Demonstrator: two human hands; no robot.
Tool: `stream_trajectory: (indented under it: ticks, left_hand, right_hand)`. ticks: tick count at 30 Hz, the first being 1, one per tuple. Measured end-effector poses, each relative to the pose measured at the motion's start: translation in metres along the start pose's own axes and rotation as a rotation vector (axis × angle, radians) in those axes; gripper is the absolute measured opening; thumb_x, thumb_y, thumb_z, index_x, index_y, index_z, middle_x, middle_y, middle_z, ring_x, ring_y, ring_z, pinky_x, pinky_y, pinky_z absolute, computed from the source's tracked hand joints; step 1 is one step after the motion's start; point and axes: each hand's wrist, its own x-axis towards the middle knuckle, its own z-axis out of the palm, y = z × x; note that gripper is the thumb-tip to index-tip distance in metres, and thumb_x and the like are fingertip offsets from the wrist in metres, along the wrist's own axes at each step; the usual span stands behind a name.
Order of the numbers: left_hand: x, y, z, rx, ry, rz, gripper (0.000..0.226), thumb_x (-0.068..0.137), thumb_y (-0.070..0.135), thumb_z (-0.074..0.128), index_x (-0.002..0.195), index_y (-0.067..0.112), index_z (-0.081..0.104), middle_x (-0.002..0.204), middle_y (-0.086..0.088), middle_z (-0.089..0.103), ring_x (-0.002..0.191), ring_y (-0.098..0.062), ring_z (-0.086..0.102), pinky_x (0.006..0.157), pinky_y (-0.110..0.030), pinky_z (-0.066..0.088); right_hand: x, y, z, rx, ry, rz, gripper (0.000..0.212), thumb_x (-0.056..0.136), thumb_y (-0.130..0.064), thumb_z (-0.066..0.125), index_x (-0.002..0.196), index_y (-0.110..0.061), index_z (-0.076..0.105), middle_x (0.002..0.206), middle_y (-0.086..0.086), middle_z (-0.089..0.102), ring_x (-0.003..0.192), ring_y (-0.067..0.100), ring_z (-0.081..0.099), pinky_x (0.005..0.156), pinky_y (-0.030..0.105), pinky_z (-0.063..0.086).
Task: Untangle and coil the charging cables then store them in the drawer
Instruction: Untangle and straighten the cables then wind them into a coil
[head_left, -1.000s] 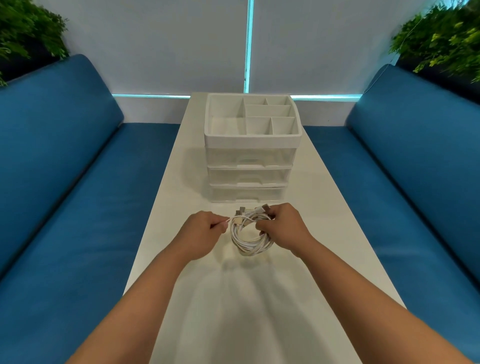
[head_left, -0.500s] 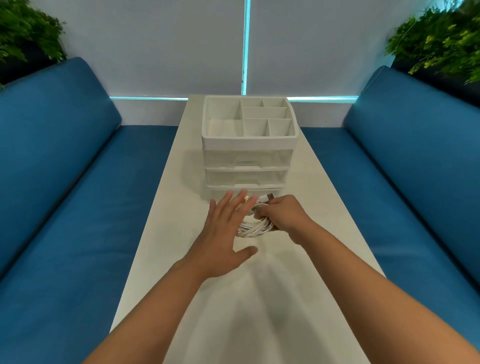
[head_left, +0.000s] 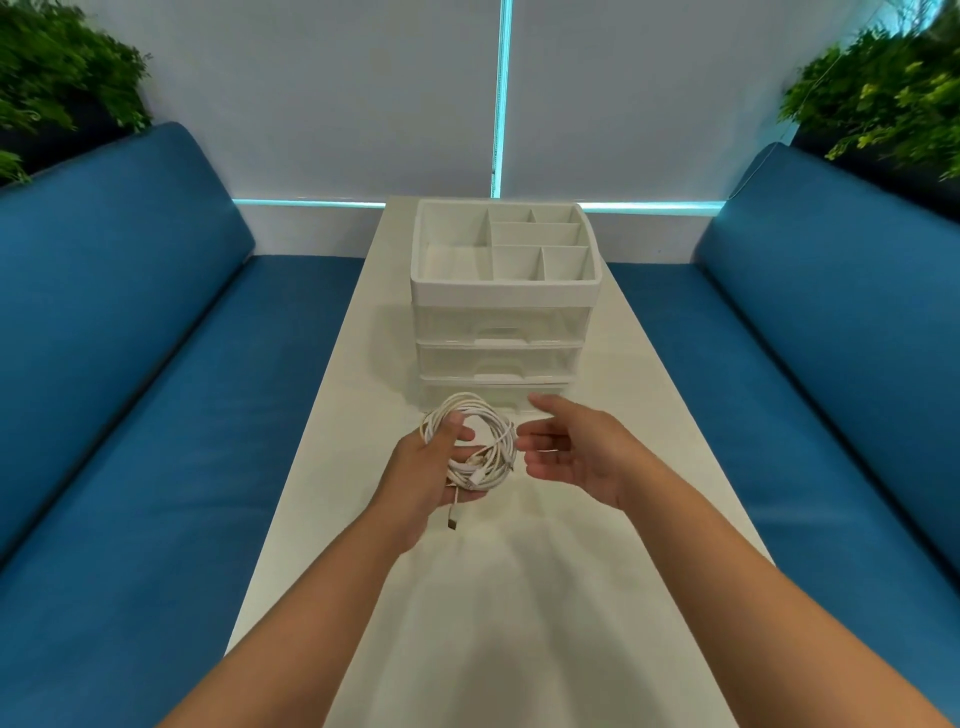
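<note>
Now left hand (head_left: 423, 478) grips coiled cables (head_left: 475, 441); right hand (head_left: 576, 449) open.

I sit at a long white table (head_left: 332, 457) between blue sofas (head_left: 130, 322), facing a white wall (head_left: 337, 93) with plants (head_left: 57, 67) in both corners.

Setting looked like an office lounge or café booth: long white table (head_left: 519, 597) flanked by two blue cushioned benches (head_left: 156, 415), white blinds (head_left: 337, 93) behind, green plants (head_left: 57, 73) in both corners.

left hand (head_left: 423, 475) palm-up, fingers curled; right hand (head_left: 574, 449) open
</note>
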Motion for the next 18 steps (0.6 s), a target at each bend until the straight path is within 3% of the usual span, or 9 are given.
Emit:
stream_trajectory:
  ticks: [4,7,9,12,14,16,18]
  left_hand:
    - [-0.006,-0.004,0.006,-0.243,0.044,-0.062,0.032,0.101,0.035,0.046,0.100,0.004,0.056,0.103,-0.026,0.069,0.085,-0.034,0.071,0.075,-0.044,0.060]
    - [-0.015,-0.005,0.012,-0.315,-0.012,-0.069,0.031,0.103,0.034,0.043,0.108,0.008,0.059,0.104,-0.019,0.073,0.091,-0.029,0.072,0.085,-0.043,0.057]
    - [-0.021,-0.006,0.015,-0.360,-0.069,-0.070,0.033,0.104,0.032,0.041,0.109,0.008,0.063,0.101,-0.013,0.075,0.091,-0.023,0.073,0.082,-0.034,0.058]
    - [-0.025,-0.005,0.020,-0.434,-0.104,-0.081,0.035,0.104,0.028,0.040,0.107,0.003,0.065,0.100,-0.015,0.075,0.090,-0.020,0.073,0.080,-0.029,0.059]
    - [-0.024,-0.006,0.022,-0.411,-0.081,-0.074,0.035,0.103,0.027,0.043,0.101,0.002,0.066,0.095,-0.014,0.075,0.086,-0.018,0.073,0.075,-0.025,0.059]
    - [-0.022,-0.006,0.021,-0.347,-0.038,-0.053,0.033,0.102,0.028,0.046,0.089,0.005,0.067,0.084,-0.009,0.075,0.076,-0.014,0.072,0.069,-0.022,0.057]
    - [-0.020,-0.006,0.020,-0.295,-0.020,-0.024,0.032,0.101,0.029,0.049,0.086,0.008,0.067,0.078,-0.004,0.074,0.075,-0.013,0.071,0.074,-0.023,0.054]
  right_hand:
    - [-0.005,0.031,0.021,-0.194,0.195,-0.190,0.043,0.087,-0.040,0.067,0.108,-0.004,0.058,0.086,0.004,0.059,0.066,0.018,0.057,0.063,0.032,0.055]
    - [-0.005,0.047,0.031,-0.211,0.149,-0.200,0.059,0.081,-0.053,0.068,0.120,-0.010,0.056,0.104,0.004,0.066,0.086,0.018,0.065,0.083,0.037,0.058]
    - [-0.001,0.050,0.032,-0.275,0.154,-0.226,0.059,0.079,-0.053,0.069,0.120,-0.014,0.057,0.107,0.003,0.068,0.094,0.016,0.065,0.087,0.037,0.054]
    - [0.001,0.050,0.032,-0.273,0.111,-0.303,0.033,0.083,-0.039,0.071,0.105,-0.015,0.065,0.093,0.002,0.074,0.085,0.019,0.069,0.075,0.035,0.054]
    - [0.001,0.051,0.032,-0.233,0.072,-0.369,0.014,0.088,-0.025,0.066,0.097,-0.014,0.069,0.088,0.005,0.075,0.084,0.022,0.072,0.083,0.043,0.057]
    - [0.002,0.051,0.030,-0.204,0.049,-0.401,0.012,0.091,-0.017,0.061,0.099,-0.013,0.070,0.091,0.007,0.076,0.086,0.021,0.073,0.088,0.043,0.057]
    - [0.002,0.049,0.027,-0.183,0.009,-0.409,0.014,0.093,-0.013,0.058,0.099,-0.011,0.070,0.093,0.009,0.076,0.089,0.022,0.073,0.089,0.040,0.056]
